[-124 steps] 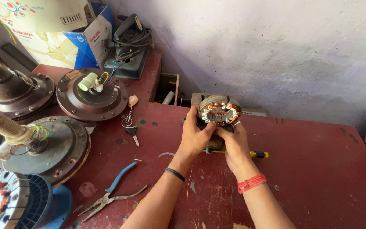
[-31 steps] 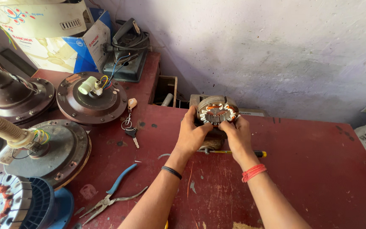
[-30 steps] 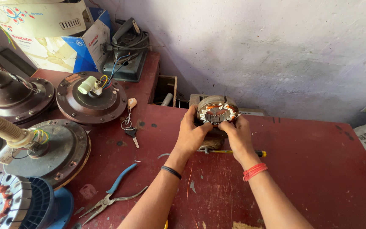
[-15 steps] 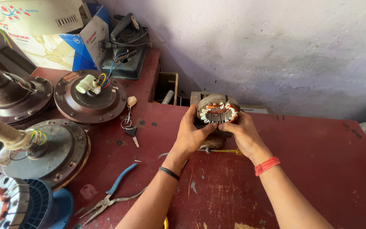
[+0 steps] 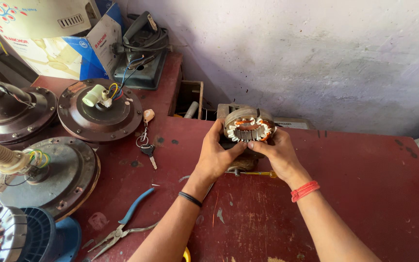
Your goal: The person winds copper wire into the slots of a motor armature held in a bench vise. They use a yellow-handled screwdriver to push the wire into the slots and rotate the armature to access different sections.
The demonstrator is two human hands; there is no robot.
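Observation:
A round motor stator (image 5: 248,127) with copper windings and a metal core is held above the dark red table (image 5: 364,194), near the wall. My left hand (image 5: 217,154) grips its left side, thumb pressed on the core's front. My right hand (image 5: 278,153) holds the right side, and its fingertips touch the core's lower edge. Under my hands lies a screwdriver (image 5: 263,173) with a yellow handle, mostly hidden.
Brown ceiling fan motor housings (image 5: 100,111) (image 5: 49,179) crowd the left side, one with a white capacitor. Blue-handled pliers (image 5: 124,225) and keys (image 5: 146,145) lie on the table. A blue and white cardboard box (image 5: 49,34) and a dark tool (image 5: 141,53) stand behind.
Both hands stay on the stator and have shifted it slightly to the right. My right forearm has swung outward to the right.

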